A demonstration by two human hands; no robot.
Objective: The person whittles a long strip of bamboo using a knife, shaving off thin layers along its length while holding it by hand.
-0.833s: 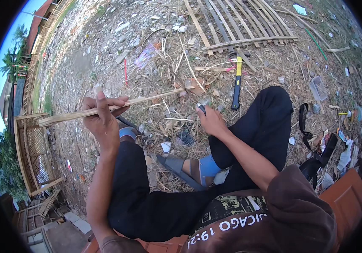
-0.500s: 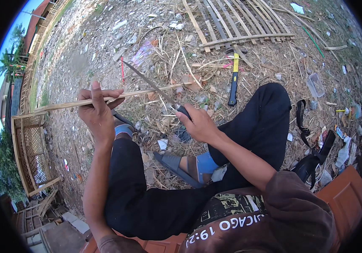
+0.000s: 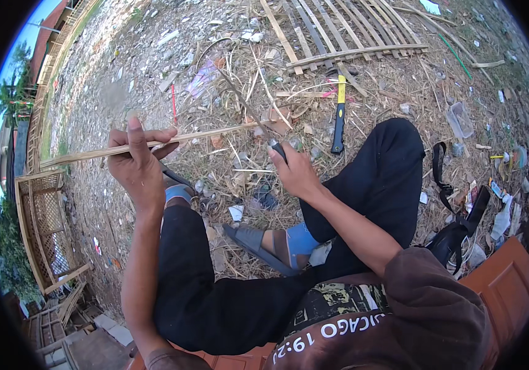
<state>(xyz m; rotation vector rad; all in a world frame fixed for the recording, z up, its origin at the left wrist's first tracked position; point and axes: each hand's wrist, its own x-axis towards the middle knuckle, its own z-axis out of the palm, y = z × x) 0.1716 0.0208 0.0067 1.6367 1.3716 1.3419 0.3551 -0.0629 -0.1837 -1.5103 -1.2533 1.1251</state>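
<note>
A thin bamboo strip (image 3: 215, 132) runs level across the view, its left end out beyond my left hand (image 3: 136, 151). That hand is closed around it, with the thumb pointing up. My right hand (image 3: 292, 169) grips the dark handle of a long knife (image 3: 244, 102). The narrow, dull blade points up and away to the left, crossing the strip close to its right end. Whether the edge touches the strip is hard to make out.
A hammer (image 3: 340, 117) with a yellow and black handle lies beyond my right knee. Past it rests a slatted bamboo panel (image 3: 357, 52). A black strap bag (image 3: 455, 237) is at the right, a clear plastic container (image 3: 460, 120) farther off. Shavings and litter cover the ground.
My right hand and the knife have slid right along the strip toward its end, and the blade has turned more upright. My left hand has shifted slightly left, still holding the strip.
</note>
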